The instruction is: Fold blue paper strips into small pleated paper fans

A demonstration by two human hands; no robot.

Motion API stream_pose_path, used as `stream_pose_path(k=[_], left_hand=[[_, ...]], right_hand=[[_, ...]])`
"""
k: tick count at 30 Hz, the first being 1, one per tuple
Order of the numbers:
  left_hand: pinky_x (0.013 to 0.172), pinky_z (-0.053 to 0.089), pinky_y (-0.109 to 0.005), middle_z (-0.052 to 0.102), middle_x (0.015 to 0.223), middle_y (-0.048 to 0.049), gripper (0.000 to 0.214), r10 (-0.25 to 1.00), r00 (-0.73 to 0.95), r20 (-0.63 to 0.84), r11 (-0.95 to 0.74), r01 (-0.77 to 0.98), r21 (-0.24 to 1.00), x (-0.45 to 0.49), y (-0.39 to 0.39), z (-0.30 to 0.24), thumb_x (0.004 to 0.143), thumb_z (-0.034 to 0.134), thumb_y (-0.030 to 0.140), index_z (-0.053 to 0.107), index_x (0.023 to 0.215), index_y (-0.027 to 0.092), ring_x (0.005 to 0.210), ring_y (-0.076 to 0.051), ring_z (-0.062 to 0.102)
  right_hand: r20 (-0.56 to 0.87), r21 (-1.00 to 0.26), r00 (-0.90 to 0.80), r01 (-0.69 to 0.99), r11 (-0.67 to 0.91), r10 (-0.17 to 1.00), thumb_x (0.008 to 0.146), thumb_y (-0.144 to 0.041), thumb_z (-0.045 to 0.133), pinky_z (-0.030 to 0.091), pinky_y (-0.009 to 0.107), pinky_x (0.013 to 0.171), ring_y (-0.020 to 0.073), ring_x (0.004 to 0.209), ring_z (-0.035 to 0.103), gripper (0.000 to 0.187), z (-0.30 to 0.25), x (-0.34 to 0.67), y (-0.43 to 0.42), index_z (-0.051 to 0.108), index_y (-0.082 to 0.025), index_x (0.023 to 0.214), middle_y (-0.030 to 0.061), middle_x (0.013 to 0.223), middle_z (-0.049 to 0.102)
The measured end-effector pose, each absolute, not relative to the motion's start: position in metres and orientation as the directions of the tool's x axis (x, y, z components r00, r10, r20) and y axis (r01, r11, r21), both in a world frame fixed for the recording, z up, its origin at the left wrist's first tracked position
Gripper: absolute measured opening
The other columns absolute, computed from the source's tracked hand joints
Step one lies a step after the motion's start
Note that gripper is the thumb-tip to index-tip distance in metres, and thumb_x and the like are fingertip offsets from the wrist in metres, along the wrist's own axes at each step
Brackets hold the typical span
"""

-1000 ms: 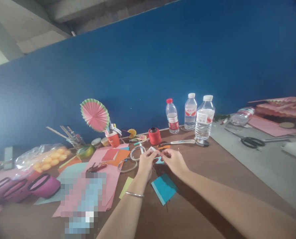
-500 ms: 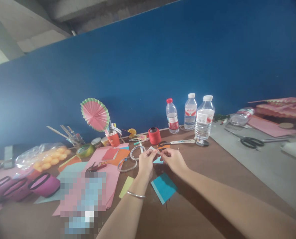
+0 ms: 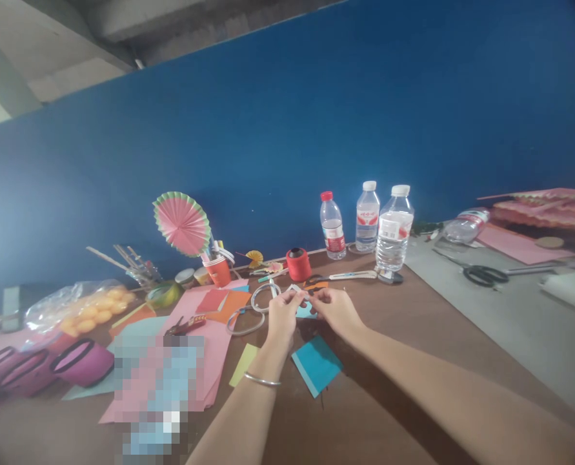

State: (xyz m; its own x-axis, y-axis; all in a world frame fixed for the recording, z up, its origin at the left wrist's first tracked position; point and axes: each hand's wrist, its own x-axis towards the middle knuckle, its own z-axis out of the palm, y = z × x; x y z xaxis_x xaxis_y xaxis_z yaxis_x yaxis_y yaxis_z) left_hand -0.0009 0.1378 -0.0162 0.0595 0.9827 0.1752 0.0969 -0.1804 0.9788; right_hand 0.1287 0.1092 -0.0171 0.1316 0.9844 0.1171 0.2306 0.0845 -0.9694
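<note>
At mid-frame, over the brown table [image 3: 388, 361], the left hand [image 3: 281, 316] and right hand [image 3: 334, 310] meet, fingertips pinched narrow on a small paper scrap [image 3: 304, 297]. Just below lies a blue card [image 3: 316, 365]. A red spool [image 3: 298, 263] stands behind, with bottles [image 3: 393, 226] to its right.

Between left hand [image 3: 281, 318] and right hand [image 3: 336, 311] is the paper piece [image 3: 301, 294], thread spool [image 3: 298, 263] and bottles [image 3: 367, 216] behind.

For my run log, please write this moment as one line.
left hand pinches small paper piece | right hand pinches same piece | blue card on table, near wrists
</note>
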Motion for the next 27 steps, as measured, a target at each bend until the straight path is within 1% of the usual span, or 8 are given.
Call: stream_pose_path(k=[5, 8, 13, 17, 22, 25, 27], left_hand=[[0.053, 0.038, -0.022, 0.062, 0.059, -0.0026, 0.026, 0.981, 0.06, 0.187, -0.192, 0.105, 0.976, 0.001, 0.135, -0.011, 0.069, 0.058, 0.038, 0.068, 0.071, 0.014, 0.056, -0.013, 0.054], [0.055, 0.04, -0.023, 0.064, 0.065, -0.0042, 0.027, 0.98, 0.086, 0.18, -0.188, 0.094, 0.978, 0.001, 0.134, -0.007, 0.069, 0.057, 0.038, 0.067, 0.076, 0.014, 0.06, -0.014, 0.057], [0.061, 0.044, -0.025, 0.067, 0.068, -0.005, 0.027, 0.981, 0.086, 0.172, -0.179, 0.076, 0.981, 0.001, 0.134, -0.004, 0.058, 0.069, 0.028, 0.065, 0.08, 0.014, 0.067, -0.018, 0.062], [0.06, 0.043, -0.025, 0.066, 0.061, -0.0026, 0.028, 0.981, 0.009, 0.194, -0.194, 0.096, 0.976, -0.002, 0.137, -0.008, 0.058, 0.069, 0.028, 0.064, 0.082, 0.014, 0.062, -0.016, 0.061], [0.056, 0.042, -0.023, 0.062, 0.058, 0.0009, 0.033, 0.965, -0.084, 0.25, -0.241, 0.099, 0.965, -0.001, 0.135, -0.01, 0.062, 0.067, 0.031, 0.057, 0.089, 0.015, 0.055, -0.013, 0.057], [0.055, 0.041, -0.022, 0.059, 0.059, 0.0029, 0.029, 0.949, -0.116, 0.294, -0.284, 0.091, 0.954, 0.001, 0.132, -0.006, 0.064, 0.065, 0.03, 0.053, 0.087, 0.016, 0.055, -0.011, 0.056], [0.056, 0.041, -0.021, 0.058, 0.06, 0.0031, 0.026, 0.941, -0.135, 0.312, -0.302, 0.087, 0.949, 0.003, 0.13, -0.004, 0.064, 0.066, 0.028, 0.052, 0.083, 0.017, 0.056, -0.011, 0.056]], right_hand=[[0.116, -0.979, 0.138, 0.182, 0.09, 0.984, 0.071, -0.042, 0.053, 0.04, 0.02, 0.046, 0.0109, 0.045, 0.053, 0.028, -0.021, 0.128, 0.11, 0.057, -0.015, 0.063, 0.0018, 0.056, 0.062], [0.089, -0.988, 0.135, 0.137, 0.07, 0.987, 0.071, -0.042, 0.053, 0.04, 0.02, 0.046, 0.0113, 0.046, 0.054, 0.027, -0.023, 0.127, 0.111, 0.057, -0.015, 0.064, 0.0022, 0.056, 0.061], [0.105, -0.985, 0.104, 0.144, 0.09, 0.989, 0.072, -0.038, 0.052, 0.038, 0.02, 0.044, 0.0113, 0.046, 0.053, 0.024, -0.022, 0.127, 0.11, 0.058, -0.016, 0.066, 0.0021, 0.057, 0.062], [0.096, -0.987, 0.099, 0.141, 0.081, 0.99, 0.07, -0.037, 0.054, 0.039, 0.02, 0.044, 0.0112, 0.046, 0.053, 0.022, -0.019, 0.127, 0.11, 0.06, -0.015, 0.067, 0.0021, 0.058, 0.063], [0.126, -0.987, 0.081, 0.113, 0.117, 0.989, 0.071, -0.032, 0.054, 0.041, 0.021, 0.048, 0.012, 0.05, 0.056, 0.02, -0.019, 0.126, 0.108, 0.061, -0.015, 0.079, 0.0026, 0.064, 0.065], [0.174, -0.978, 0.08, 0.131, 0.162, 0.982, 0.072, -0.032, 0.052, 0.041, 0.022, 0.048, 0.0127, 0.051, 0.057, 0.02, -0.02, 0.125, 0.108, 0.059, -0.016, 0.081, 0.0025, 0.064, 0.065], [0.193, -0.976, 0.098, 0.124, 0.181, 0.976, 0.072, -0.033, 0.053, 0.041, 0.023, 0.048, 0.0131, 0.049, 0.057, 0.021, -0.02, 0.125, 0.107, 0.055, -0.017, 0.085, 0.0013, 0.062, 0.065]])
